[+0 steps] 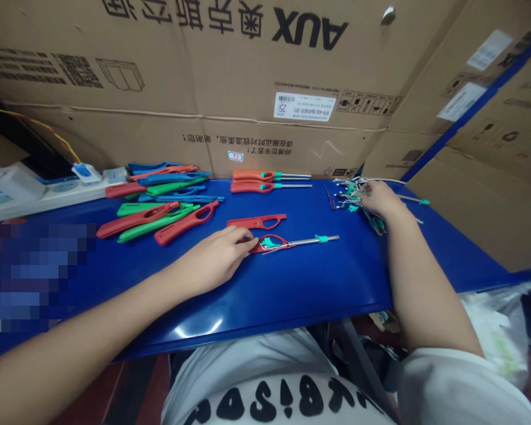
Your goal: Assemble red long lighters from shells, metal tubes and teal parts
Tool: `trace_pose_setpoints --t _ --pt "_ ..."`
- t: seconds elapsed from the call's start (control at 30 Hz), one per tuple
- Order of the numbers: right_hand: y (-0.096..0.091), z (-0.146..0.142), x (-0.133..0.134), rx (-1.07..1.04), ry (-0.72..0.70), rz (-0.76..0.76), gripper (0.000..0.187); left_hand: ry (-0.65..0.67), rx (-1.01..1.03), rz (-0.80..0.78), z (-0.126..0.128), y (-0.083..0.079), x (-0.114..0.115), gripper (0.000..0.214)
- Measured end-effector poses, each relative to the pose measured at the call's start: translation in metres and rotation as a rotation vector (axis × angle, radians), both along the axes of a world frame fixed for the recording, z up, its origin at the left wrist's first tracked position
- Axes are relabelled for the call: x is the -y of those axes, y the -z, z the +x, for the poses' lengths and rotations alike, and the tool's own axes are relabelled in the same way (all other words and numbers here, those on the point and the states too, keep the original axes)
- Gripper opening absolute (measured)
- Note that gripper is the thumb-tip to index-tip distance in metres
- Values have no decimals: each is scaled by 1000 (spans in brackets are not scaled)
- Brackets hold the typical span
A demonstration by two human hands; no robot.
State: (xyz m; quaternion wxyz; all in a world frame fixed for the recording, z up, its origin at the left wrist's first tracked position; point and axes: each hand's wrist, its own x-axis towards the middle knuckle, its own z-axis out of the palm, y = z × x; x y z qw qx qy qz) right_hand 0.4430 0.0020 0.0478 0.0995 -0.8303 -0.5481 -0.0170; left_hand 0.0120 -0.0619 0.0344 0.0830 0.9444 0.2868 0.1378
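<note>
While left fingers [244, 235] pinch a red casing [259, 248], right fingers' [368, 190] hidden state is unclear.

- Right of centre, my right hand [377, 199] hides some wired parts [375, 224].
- Centre: my left hand [223, 252] partly covers the lower red shell [258, 247].
- Left edge: pixelated patch [22, 274].

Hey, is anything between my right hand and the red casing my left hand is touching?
Nothing tall, but two low things lie near the direct line: wired parts poking out beside your right hand, and a thin red tool at their edge. Your left hand is on the red casing.
</note>
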Motion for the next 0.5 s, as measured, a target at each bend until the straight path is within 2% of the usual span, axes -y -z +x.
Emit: trace_pose_setpoints --t 0.27,0.37,0.5 --pt "-7 -11 4 -35 -21 -28 42 0 59 -18 -1 6 -2 35" --pt "-6 -14 3 -6 -36 -53 38 -7 47 -27 -1 8 -3 33" --pt "-2 -21 3 53 -47 17 25 -14 13 -8 0 7 -3 34"
